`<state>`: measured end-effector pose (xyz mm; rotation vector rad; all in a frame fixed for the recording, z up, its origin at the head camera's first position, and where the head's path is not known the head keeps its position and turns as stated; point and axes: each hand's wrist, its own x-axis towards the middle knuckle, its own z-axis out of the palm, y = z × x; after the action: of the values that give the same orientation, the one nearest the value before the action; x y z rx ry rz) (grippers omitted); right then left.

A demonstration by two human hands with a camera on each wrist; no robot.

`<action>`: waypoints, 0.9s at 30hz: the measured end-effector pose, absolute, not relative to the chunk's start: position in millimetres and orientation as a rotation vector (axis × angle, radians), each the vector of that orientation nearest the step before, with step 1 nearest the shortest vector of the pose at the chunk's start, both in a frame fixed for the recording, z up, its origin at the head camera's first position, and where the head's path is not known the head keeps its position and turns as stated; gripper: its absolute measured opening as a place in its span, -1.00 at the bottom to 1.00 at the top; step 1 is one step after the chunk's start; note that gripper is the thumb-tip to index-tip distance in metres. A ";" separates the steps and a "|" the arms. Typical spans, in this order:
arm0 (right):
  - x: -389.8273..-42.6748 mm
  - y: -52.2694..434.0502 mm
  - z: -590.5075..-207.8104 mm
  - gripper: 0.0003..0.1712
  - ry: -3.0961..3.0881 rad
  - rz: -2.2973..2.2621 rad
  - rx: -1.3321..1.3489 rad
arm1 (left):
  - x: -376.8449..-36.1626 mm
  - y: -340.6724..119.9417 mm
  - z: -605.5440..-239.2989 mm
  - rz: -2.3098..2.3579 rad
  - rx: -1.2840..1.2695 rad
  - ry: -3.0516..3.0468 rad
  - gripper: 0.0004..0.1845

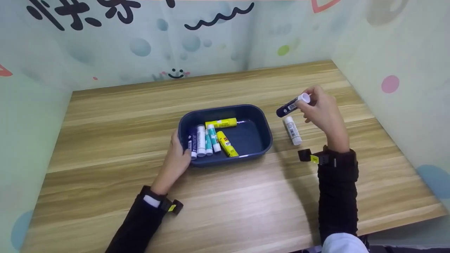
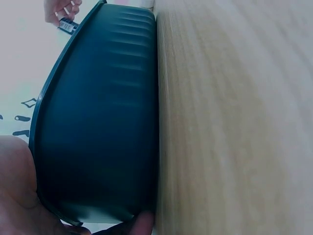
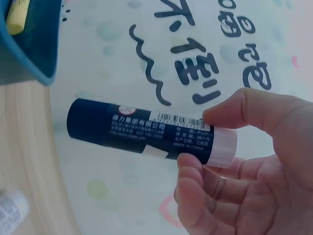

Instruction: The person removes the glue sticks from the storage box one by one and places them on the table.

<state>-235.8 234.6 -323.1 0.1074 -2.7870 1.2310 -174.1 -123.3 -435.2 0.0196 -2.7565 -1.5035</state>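
Observation:
My right hand [image 1: 324,111] pinches a dark navy glue stick [image 1: 289,108] near its white end, thumb on one side and fingers on the other. It is held tilted above the table, right of a dark blue plastic bin [image 1: 225,161]. Below this hand a white glue stick [image 1: 293,130] lies on the table. My left hand [image 1: 175,156] grips the bin's left end, its thumb at the near corner; some fingers are hidden behind the wall. Inside the bin's left half lie a navy glue stick [image 1: 192,142], a white one [image 1: 200,140], teal-and-white ones [image 1: 213,138] and yellow ones [image 1: 227,144].
The wood-grain table [image 1: 116,140] carries the bin near its middle. Printed wall panels [image 1: 211,42] close off the back and both sides. A wrist camera [image 1: 309,155] sticks out from the right sleeve, close to the loose white stick.

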 end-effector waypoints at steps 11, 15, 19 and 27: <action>-243.8 254.9 -331.5 -0.59 -2.868 1.115 -0.018 | -172.8 -123.6 -433.5 -1.512 0.033 -2.763 -0.22; -248.4 262.4 -338.5 -0.56 -2.900 1.063 -0.076 | -172.2 -123.5 -433.1 -1.508 0.021 -2.754 -0.22; -254.6 268.1 -348.0 -0.55 -2.947 1.010 -0.129 | -172.2 -123.4 -432.8 -1.510 0.017 -2.756 -0.22; -264.2 273.3 -364.8 -0.50 -3.031 0.998 -0.190 | -172.8 -123.1 -432.7 -1.515 0.023 -2.761 -0.21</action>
<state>-264.2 273.3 -364.8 -0.1896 -3.0310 0.9977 -172.8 -123.1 -432.7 0.0227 -2.7609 -1.5147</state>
